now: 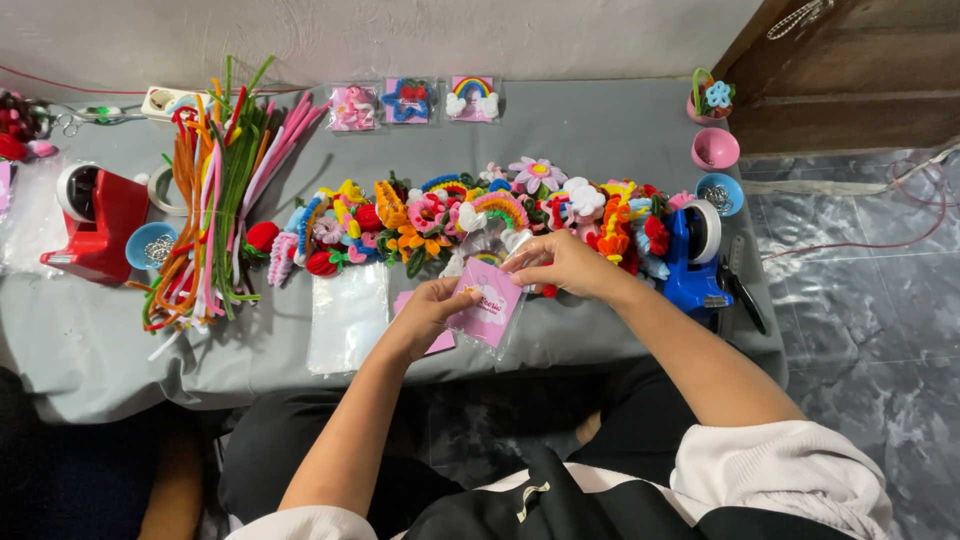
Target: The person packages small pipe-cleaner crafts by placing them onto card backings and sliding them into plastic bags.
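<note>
My left hand (428,312) grips the lower side of a clear plastic sleeve with a pink card (487,305) inside it. My right hand (560,264) pinches the sleeve's top edge, where a rainbow pipe-cleaner piece (488,252) sits at the opening. Just beyond my hands runs a row of colourful pipe-cleaner flowers and rainbows (470,212) across the grey table (90,340). A stack of empty clear sleeves (347,315) lies left of my left hand, and another pink card (440,342) shows under it.
A bundle of loose pipe cleaners (218,180) lies at the left. A red tape dispenser (95,215) and a blue tape dispenser (697,255) flank the row. Three packed pieces (410,101) lie at the back. Small bowls (715,148) stand at the right edge.
</note>
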